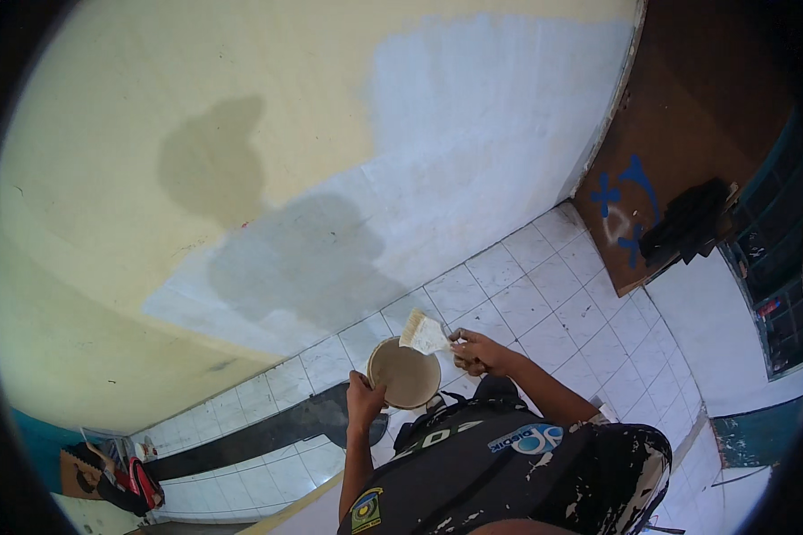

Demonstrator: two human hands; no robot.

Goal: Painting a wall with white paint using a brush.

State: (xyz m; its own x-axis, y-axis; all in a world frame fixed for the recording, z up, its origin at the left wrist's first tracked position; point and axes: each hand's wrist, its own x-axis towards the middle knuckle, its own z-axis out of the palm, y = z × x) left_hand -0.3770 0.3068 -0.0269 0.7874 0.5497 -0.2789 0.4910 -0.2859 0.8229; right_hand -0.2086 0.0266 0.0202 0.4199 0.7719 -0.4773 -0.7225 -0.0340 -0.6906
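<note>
My left hand (364, 399) grips the rim of a round tub (374, 364) from its left side, thumb over the edge. Inside the tub is a smooth greyish-beige surface that looks like paint. In my right hand (478, 352) is a wide flat paintbrush (426, 333), its handle held between thumb and fingers. The brush's pale bristles point left, just above the tub's upper right rim. White smears cover the brush's body. Ahead of me stands a wall (268, 53), yellow in part, with a whitish painted area (500, 98) on its right and lower portion.
White floor tiles (509, 290) run along the wall's foot. A long dark strip (268, 435) lies on the floor at left. To the right is a brown board (696, 80) with blue marks, dark cloth (690, 221) hanging on it. Red and black items (140, 481) sit far left.
</note>
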